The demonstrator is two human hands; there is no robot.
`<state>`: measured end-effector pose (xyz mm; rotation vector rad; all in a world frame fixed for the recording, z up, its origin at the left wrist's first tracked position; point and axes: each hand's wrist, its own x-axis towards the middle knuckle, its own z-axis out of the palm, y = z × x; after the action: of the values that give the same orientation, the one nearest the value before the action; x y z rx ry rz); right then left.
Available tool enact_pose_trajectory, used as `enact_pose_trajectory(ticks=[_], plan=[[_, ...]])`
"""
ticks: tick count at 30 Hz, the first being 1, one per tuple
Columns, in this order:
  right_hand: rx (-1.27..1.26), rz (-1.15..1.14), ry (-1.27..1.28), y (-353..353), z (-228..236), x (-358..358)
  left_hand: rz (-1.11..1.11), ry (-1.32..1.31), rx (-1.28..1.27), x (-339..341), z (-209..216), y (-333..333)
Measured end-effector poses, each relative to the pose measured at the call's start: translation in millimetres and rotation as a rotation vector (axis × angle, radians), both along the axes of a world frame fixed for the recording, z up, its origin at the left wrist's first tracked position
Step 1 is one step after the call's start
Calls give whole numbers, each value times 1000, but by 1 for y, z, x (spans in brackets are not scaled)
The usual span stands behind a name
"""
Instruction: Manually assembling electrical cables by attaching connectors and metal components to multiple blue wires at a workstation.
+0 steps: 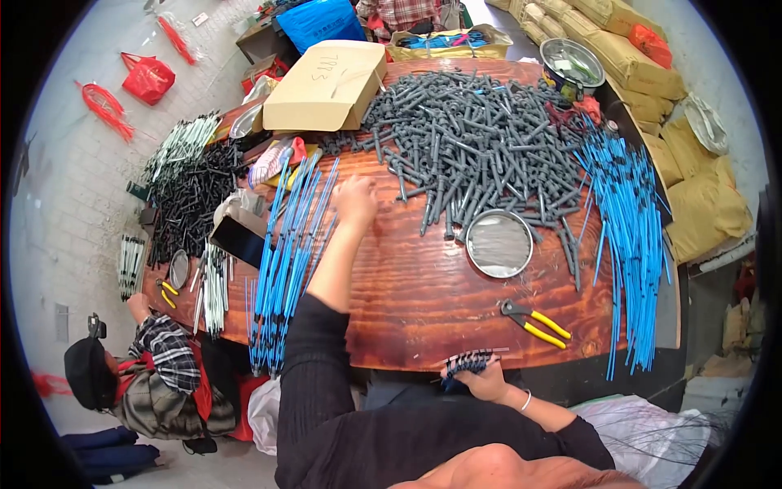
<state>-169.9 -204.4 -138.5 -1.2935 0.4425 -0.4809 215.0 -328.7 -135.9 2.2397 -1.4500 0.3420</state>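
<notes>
My left hand (pixel 356 202) is over the middle-left of the table, beside a row of thin blue rods (pixel 285 269) with dark bands. Its fingers look curled together, and anything inside them is too small to make out. Low at the table's front edge, my right hand (pixel 487 381) is closed round a bunch of thin dark and blue rods (pixel 466 366), with their ends fanned along the fingers. Yellow-handled pliers (pixel 536 323) and a round metal dish (pixel 499 244) lie on the table beyond that hand.
A big heap of grey plastic plugs (pixel 481 138) covers the back of the wooden table (pixel 407 301). More blue rods (pixel 635 261) lie along its right side. An open cardboard box (pixel 326 85) stands back left. At the left corner, a co-worker (pixel 163 359) sits near black and pale pieces (pixel 191 191).
</notes>
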Motion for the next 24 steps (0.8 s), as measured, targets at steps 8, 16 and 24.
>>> enact_pose_trajectory(ticks=[8,16,24], plan=[[60,-8,-126,-2,-26,1,115,316,227,23,-12,-97],[62,15,-128,-1,-29,2,64,239,43,12,-10,-92],[68,-14,-52,7,-9,3,-206,852,-215,-40,50,25]])
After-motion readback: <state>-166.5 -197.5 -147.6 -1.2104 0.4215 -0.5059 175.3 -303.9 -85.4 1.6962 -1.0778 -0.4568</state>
